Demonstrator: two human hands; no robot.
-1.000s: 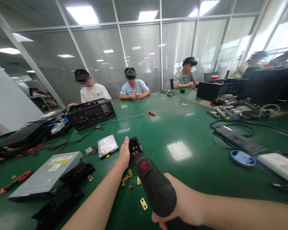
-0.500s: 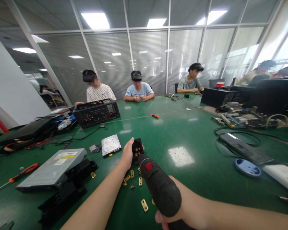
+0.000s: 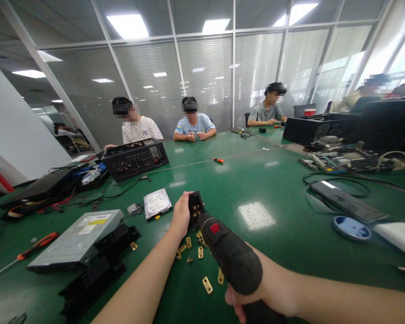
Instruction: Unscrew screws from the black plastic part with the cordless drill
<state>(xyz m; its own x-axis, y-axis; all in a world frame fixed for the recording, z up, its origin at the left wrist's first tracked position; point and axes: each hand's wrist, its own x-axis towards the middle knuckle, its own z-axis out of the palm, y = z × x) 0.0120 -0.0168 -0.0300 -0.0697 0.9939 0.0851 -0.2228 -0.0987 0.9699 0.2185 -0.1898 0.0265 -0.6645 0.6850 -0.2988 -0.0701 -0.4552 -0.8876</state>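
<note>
While my left hand [image 3: 181, 213] grips the black block [image 3: 196, 198], my right hand [image 3: 269, 280] clasps a power drill [image 3: 234, 255], its nose at the block's near side. Brass plates [image 3: 207, 285] lie on the worktop [image 3: 216, 186] nearer than the block, a hard drive [image 3: 157, 202] to its left.

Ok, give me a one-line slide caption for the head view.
A power drill in the right grip points at a black part in the left grip, loose brass-coloured plates nearby.
</note>
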